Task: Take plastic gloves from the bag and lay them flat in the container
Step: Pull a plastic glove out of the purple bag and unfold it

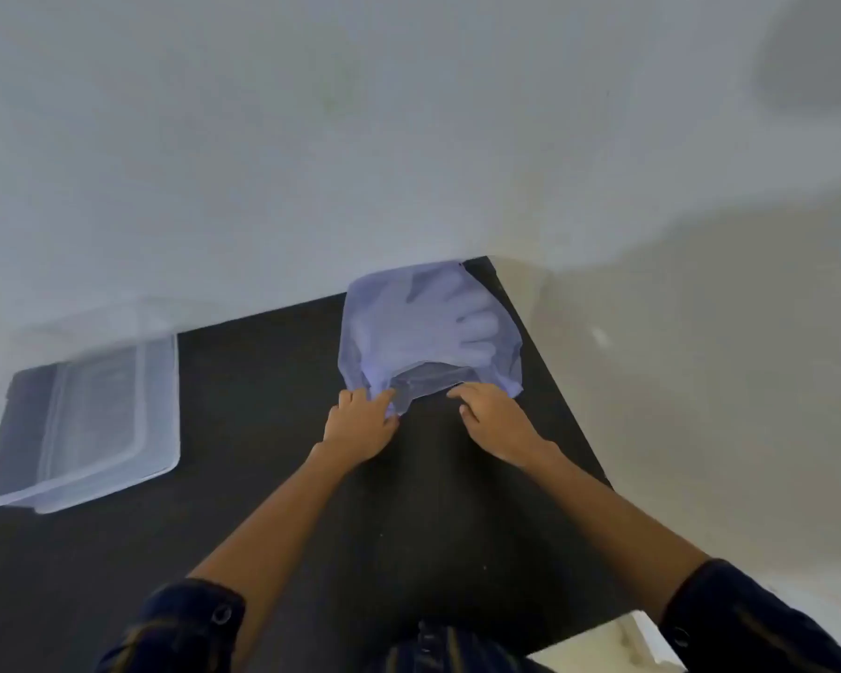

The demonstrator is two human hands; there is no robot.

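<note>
Gloves [457, 327] remain bagged; left hand [360, 422] and right hand [494, 420] pinch the bag [370, 332] mouth at one o'clock, container [161, 466] at nine looks empty

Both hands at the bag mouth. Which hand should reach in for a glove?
Right, probably. The right hand rests at the open mouth of the bag, nearest the gloves inside. The left hand pinches the mouth's left edge and can hold it; the container lies further left.

Container [83, 420] blurred; gloves [438, 327] veiled inside bag [360, 342].
</note>
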